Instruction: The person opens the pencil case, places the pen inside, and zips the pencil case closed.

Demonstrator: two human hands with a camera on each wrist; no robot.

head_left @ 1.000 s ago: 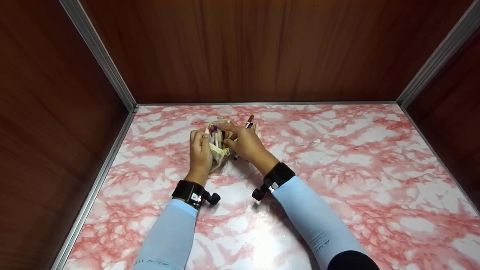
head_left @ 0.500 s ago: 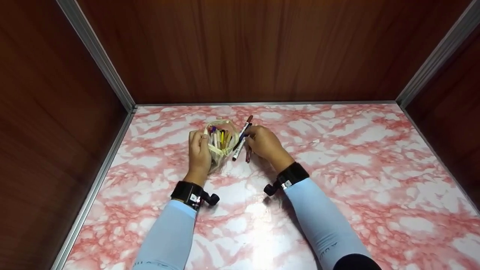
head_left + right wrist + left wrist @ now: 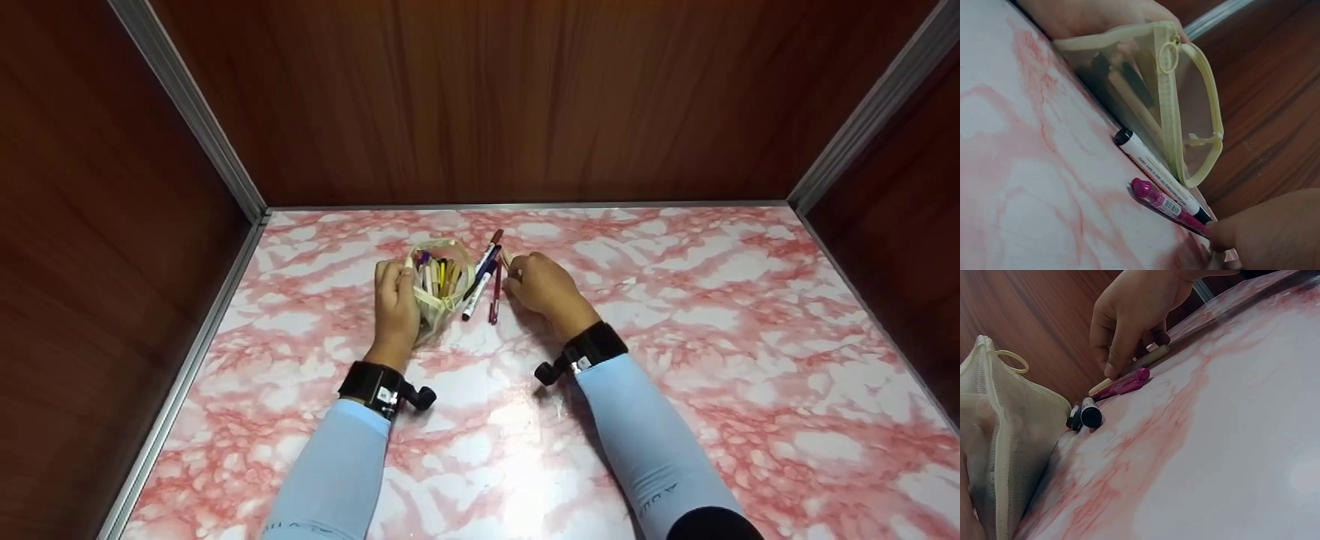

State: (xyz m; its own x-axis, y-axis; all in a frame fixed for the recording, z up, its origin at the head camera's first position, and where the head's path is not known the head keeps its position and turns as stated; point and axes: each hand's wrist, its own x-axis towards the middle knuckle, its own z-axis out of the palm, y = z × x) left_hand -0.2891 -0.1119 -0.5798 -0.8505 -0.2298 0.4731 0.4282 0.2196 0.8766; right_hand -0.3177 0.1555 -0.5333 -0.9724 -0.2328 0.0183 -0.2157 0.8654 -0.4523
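My left hand (image 3: 396, 298) grips the left side of a pale yellow mesh pencil case (image 3: 1129, 62), its zipped mouth wide open. Several pens and markers stand inside, with purple, yellow and tan ones showing at the mouth. Right of the case, my right hand (image 3: 546, 289) pinches a beige pen (image 3: 1154, 355) low over the table; its fingers cover part of the barrel. Between that hand and the case lie a magenta pen (image 3: 1154, 197), a white marker with black ends (image 3: 1154, 169), a dark blue pen (image 3: 491, 259) and a brown-capped marker (image 3: 497, 236).
The pink and white marbled table (image 3: 712, 360) spreads around both hands. A dark wood panel (image 3: 525, 105) rises behind it, with metal-edged side panels at left and right.
My right hand has drawn back from the case mouth, moved right past the loose pens and come to the beige pen. The left hand keeps its grip on the case.
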